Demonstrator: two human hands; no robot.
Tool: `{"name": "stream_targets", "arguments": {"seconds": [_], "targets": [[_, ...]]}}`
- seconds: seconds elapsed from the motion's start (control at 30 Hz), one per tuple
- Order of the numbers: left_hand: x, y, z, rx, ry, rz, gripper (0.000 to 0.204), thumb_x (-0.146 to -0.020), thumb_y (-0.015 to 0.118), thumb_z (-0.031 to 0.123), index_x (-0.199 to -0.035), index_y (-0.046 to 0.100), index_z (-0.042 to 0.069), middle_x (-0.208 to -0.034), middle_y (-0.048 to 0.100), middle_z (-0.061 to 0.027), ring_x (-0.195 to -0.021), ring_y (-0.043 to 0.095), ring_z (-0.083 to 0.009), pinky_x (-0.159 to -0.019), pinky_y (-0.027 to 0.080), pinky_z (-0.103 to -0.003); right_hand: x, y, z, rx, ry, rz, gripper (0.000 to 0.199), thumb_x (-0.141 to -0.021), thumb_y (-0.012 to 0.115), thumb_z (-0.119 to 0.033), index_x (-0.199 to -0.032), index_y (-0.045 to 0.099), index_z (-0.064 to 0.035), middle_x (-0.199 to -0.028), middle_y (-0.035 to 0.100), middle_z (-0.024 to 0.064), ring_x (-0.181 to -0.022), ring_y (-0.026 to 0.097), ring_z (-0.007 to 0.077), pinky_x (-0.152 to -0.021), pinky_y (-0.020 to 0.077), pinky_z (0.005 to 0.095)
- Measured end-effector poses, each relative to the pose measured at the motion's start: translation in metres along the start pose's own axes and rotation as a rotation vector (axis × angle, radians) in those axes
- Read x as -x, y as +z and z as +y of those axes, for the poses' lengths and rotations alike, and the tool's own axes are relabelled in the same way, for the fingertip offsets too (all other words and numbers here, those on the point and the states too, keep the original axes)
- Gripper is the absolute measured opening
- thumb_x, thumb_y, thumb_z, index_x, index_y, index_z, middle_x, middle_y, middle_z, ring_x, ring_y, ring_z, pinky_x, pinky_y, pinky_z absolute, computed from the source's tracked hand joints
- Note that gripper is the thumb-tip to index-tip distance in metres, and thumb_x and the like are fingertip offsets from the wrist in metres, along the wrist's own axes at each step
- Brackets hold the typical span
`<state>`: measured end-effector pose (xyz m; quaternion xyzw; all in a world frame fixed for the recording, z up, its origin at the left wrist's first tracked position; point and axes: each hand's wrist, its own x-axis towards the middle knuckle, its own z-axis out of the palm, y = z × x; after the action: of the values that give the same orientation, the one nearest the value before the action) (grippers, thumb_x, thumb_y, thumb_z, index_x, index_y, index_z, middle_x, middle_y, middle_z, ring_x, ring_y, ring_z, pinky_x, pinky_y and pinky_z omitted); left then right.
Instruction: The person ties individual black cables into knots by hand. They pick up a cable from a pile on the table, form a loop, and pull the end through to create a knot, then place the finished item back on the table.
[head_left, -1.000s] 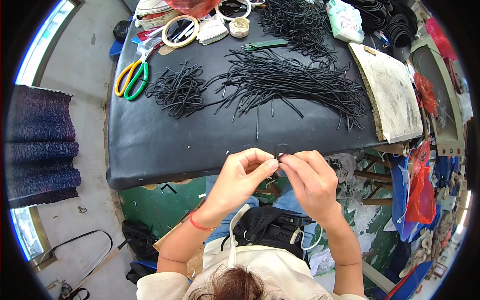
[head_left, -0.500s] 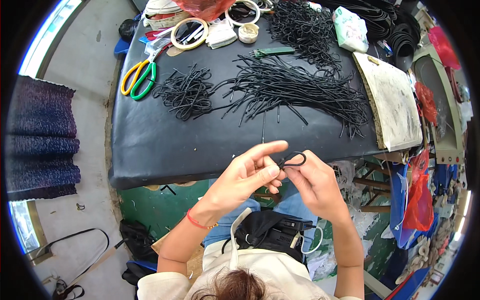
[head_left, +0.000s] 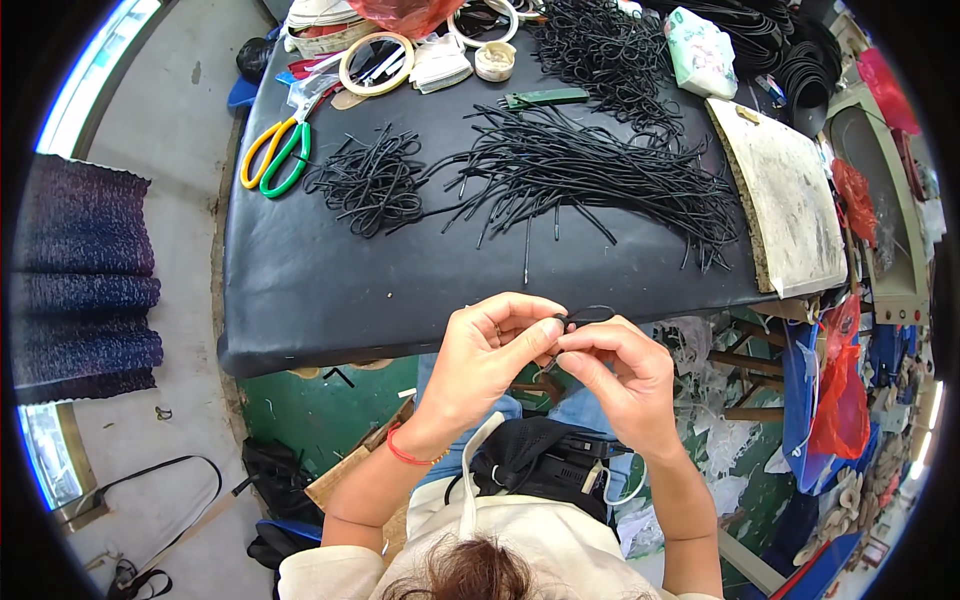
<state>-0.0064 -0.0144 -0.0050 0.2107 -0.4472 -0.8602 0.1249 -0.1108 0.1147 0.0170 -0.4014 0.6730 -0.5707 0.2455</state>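
Left hand (head_left: 485, 350) and right hand (head_left: 630, 375) nearly meet at the fingertips by the near edge of the desk (head_left: 350, 290), with one black cord (head_left: 566, 321) between them. Thumb and forefinger of the left hand pinch the cord where it gathers into a dark lump; the right thumb and forefinger are bent in just beside it, but whether they grip a strand cannot be told. From that pinch a narrow loop reaches out to the right, its long axis running roughly left to right, above the right forefinger, while a short end seems to show below the fingertips. The lump therefore lies nearest the left hand, and the loop's far end lies nearer the right knuckles. Beyond the hands, well apart from them, a bundle of cords (head_left: 600, 185) lies crosswise on the desk, with a looped pile (head_left: 370, 185) at its left end and yellow-and-green-handled scissors (head_left: 268, 160) further left. As for labels, a pale, patterned soft pack (head_left: 700, 52) stands near the far side, any print on it too small to read; no writing shows on the cord.
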Motion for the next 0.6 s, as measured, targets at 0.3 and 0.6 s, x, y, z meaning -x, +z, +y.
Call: {"name": "stream_targets", "arguments": {"seconds": [0.3,0.6], "targets": [[0.000,0.001,-0.004,0.228,-0.136,0.029,0.021,-0.085,0.061,0.007,-0.103,0.060,-0.002,-0.088,0.064,-0.0052,-0.078,0.059,-0.0074,-0.071,0.048,-0.020,-0.005,0.005,0.004,0.445,-0.375,0.048,0.020,-0.072,0.069,0.001,-0.089,0.060,-0.0027,-0.076,0.057,0.0082,-0.065,0.055,0.0215,-0.055,0.0458,0.0308],[0.005,0.015,-0.019,0.142,0.100,0.179,0.018,-0.085,0.060,0.004,-0.102,0.058,-0.002,-0.090,0.063,-0.0053,-0.080,0.059,-0.0094,-0.073,0.048,-0.023,-0.005,0.009,0.009,0.304,-0.145,0.096,0.014,-0.075,0.065,-0.002,-0.082,0.053,-0.0011,-0.075,0.055,0.0072,-0.063,0.053,0.0182,-0.056,0.0436,0.0281]]}}
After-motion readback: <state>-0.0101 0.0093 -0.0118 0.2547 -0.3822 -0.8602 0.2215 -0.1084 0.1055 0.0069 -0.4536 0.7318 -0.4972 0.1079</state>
